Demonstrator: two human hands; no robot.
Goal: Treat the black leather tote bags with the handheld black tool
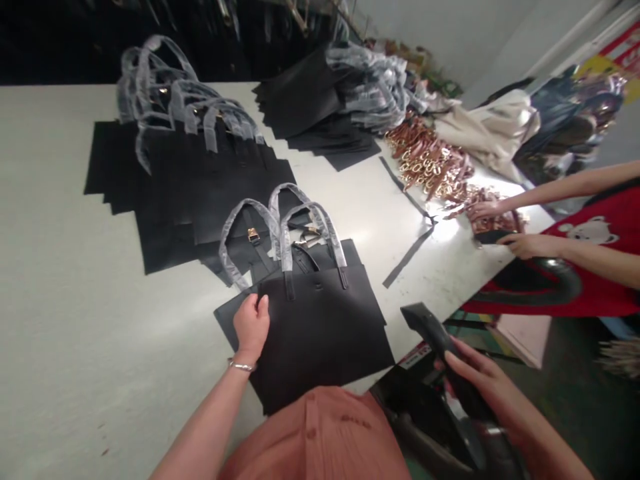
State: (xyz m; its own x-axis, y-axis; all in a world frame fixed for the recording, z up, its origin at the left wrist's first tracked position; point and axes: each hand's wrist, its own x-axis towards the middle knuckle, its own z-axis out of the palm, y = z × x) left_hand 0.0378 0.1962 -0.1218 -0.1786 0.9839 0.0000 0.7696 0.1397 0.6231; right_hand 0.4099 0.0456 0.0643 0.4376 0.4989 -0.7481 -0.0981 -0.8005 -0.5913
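My left hand [252, 324] is closed on the upper left edge of a flat black tote bag [325, 327], with the thumb on its top face. Clear plastic wrap covers the bag's raised handles [286, 233]. Beneath its top edge lies another black bag piece with a strap and a gold buckle [253, 235]. My right hand [473, 367] grips a black vacuum nozzle [425, 323] on a thick hose, off the table's front edge. The nozzle is apart from the bag.
Overlapping black bags [175, 187] with wrapped handles lie at the left, and a second stack [305, 100] behind. Brown straps with gold rings [430, 157] are heaped at the right. A co-worker's hands [530, 245] hold another black nozzle there. Black strips [407, 257] lie on the table [100, 333].
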